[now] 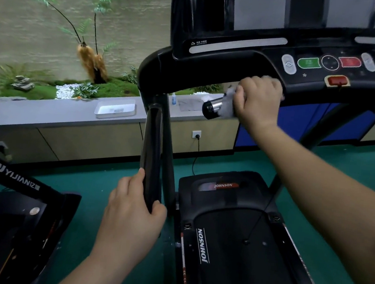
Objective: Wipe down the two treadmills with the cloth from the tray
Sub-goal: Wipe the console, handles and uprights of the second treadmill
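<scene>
Left hand (133,214) at 7 o'clock grips the handrail (152,138); right hand (259,100) at 2 o'clock clutches the cloth (230,95) round the grip bar (213,106). Sliding up, it could hit the red button (337,80).

Two bare hands and two bare forearms are shown of the person.

The left hand (131,207) and the right hand (258,100) are seen from the back, uncovered, with the knuckles made out as soft ridges. The left forearm (94,267) is cut off by the bottom edge a short way past the wrist. The right forearm (325,188) is shown at much greater length, up to the right edge, where it is rendered broader. Both forearms are seen bare over their whole visible length.
</scene>
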Demonstrator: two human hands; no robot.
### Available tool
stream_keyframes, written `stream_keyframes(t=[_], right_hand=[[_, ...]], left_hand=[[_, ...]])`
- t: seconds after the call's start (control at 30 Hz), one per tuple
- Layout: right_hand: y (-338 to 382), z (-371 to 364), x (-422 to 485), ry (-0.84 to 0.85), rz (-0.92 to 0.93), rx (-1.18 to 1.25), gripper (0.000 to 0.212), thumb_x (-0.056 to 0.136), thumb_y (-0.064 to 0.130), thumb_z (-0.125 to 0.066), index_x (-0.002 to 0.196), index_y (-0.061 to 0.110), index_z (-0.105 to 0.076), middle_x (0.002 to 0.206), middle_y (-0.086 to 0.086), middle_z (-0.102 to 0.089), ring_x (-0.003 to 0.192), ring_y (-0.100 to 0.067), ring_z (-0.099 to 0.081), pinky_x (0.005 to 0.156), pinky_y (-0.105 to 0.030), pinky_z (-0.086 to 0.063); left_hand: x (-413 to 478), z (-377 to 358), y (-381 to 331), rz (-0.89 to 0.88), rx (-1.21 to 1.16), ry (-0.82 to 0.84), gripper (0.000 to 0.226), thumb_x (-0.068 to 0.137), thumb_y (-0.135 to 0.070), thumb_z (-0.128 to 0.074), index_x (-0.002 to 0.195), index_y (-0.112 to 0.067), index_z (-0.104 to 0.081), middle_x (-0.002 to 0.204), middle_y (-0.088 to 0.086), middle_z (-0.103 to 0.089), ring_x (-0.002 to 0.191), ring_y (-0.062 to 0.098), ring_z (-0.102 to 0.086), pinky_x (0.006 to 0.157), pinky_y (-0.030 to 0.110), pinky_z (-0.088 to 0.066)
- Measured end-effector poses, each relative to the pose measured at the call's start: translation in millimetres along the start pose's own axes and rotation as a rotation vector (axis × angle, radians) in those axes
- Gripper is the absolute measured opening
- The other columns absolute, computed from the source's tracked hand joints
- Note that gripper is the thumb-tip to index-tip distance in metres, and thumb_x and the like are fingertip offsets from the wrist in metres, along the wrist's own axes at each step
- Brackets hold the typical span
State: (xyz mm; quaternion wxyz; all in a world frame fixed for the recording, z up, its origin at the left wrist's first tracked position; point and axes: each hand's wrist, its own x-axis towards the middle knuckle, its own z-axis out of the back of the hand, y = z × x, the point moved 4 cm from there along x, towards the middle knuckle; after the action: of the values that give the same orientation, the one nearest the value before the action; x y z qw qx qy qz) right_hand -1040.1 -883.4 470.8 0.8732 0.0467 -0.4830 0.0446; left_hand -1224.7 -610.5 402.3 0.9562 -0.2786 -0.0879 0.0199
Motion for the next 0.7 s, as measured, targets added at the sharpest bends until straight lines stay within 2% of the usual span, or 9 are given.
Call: stream_keyframes(t=[0.1,0.2,0.27,0.33,0.4,0.47,0.53,0.6,0.7], right_hand=[[-3,-7,-33,-0.209,-0.018,0.06,0.024,0.093,0.029,-0.044,0.099,0.012,-0.06,0.104,-0.008,-0.061,0.102,-0.026,-0.05,0.097,-0.042,-0.031],[-7,-2,-14,-0.177,0.052,0.032,0.024,0.092,0.03,-0.044,0.088,0.013,-0.06,0.089,-0.008,-0.062,0.086,-0.029,-0.054,0.088,-0.041,-0.037],[-5,5,6,-0.038,0.101,-0.028,0.027,0.089,0.031,-0.043,0.076,0.013,-0.058,0.073,-0.008,-0.06,0.069,-0.031,-0.054,0.073,-0.039,-0.039],[-3,7,27,0.232,0.092,-0.049,0.034,0.086,0.035,-0.037,0.07,0.013,-0.057,0.065,-0.007,-0.057,0.061,-0.032,-0.051,0.058,-0.034,-0.033],[1,3,44,0.515,0.067,-0.095,0.04,0.087,0.039,-0.033,0.066,0.013,-0.054,0.061,-0.005,-0.051,0.058,-0.027,-0.046,0.052,-0.03,-0.027],[3,0,54,0.654,0.03,-0.112,0.042,0.089,0.041,-0.035,0.061,0.014,-0.05,0.06,-0.005,-0.049,0.056,-0.023,-0.043,0.051,-0.029,-0.026],[3,0,54,0.583,-0.001,-0.095,0.042,0.088,0.041,-0.036,0.06,0.012,-0.049,0.058,-0.004,-0.047,0.056,-0.025,-0.044,0.051,-0.029,-0.025],[3,1,43,0.373,0.012,-0.064,0.039,0.088,0.039,-0.036,0.062,0.012,-0.047,0.058,-0.003,-0.049,0.059,-0.03,-0.048,0.053,-0.03,-0.024],[5,2,14,0.092,0.054,0.004,0.03,0.09,0.039,-0.043,0.067,0.02,-0.048,0.067,-0.004,-0.059,0.068,-0.031,-0.056,0.066,-0.034,-0.028]], left_hand=[[1,0,-1,-0.004,-0.007,-0.01,0.07,0.086,-0.032,-0.051,0.149,-0.021,-0.022,0.131,-0.004,-0.036,0.12,0.016,-0.034,0.104,0.032,-0.033],[1,-1,-2,-0.012,-0.002,-0.001,0.071,0.087,-0.032,-0.05,0.15,-0.02,-0.019,0.13,-0.005,-0.035,0.119,0.014,-0.033,0.102,0.031,-0.032],[1,-1,-2,-0.012,-0.007,0.004,0.071,0.088,-0.032,-0.049,0.15,-0.02,-0.017,0.13,-0.005,-0.034,0.119,0.013,-0.031,0.102,0.029,-0.032],[1,1,-3,-0.013,-0.011,0.001,0.071,0.088,-0.032,-0.049,0.15,-0.02,-0.016,0.13,-0.006,-0.033,0.117,0.011,-0.03,0.101,0.029,-0.031],[1,1,-3,-0.008,-0.02,0.003,0.071,0.088,-0.032,-0.049,0.151,-0.021,-0.016,0.13,-0.006,-0.033,0.115,0.01,-0.03,0.1,0.029,-0.032],[1,1,-3,-0.002,-0.032,0.001,0.071,0.088,-0.032,-0.049,0.15,-0.022,-0.017,0.13,-0.007,-0.033,0.113,0.009,-0.03,0.099,0.028,-0.033],[0,1,-3,0.0,-0.035,-0.008,0.07,0.088,-0.033,-0.049,0.15,-0.024,-0.018,0.128,-0.008,-0.033,0.109,0.006,-0.028,0.097,0.027,-0.033],[0,1,-3,0.001,-0.035,-0.019,0.07,0.087,-0.033,-0.05,0.149,-0.024,-0.019,0.127,-0.009,-0.034,0.111,0.008,-0.031,0.097,0.028,-0.033],[0,0,-3,0.007,-0.032,-0.027,0.07,0.086,-0.032,-0.051,0.149,-0.024,-0.022,0.125,-0.009,-0.034,0.117,0.012,-0.033,0.098,0.03,-0.034]])
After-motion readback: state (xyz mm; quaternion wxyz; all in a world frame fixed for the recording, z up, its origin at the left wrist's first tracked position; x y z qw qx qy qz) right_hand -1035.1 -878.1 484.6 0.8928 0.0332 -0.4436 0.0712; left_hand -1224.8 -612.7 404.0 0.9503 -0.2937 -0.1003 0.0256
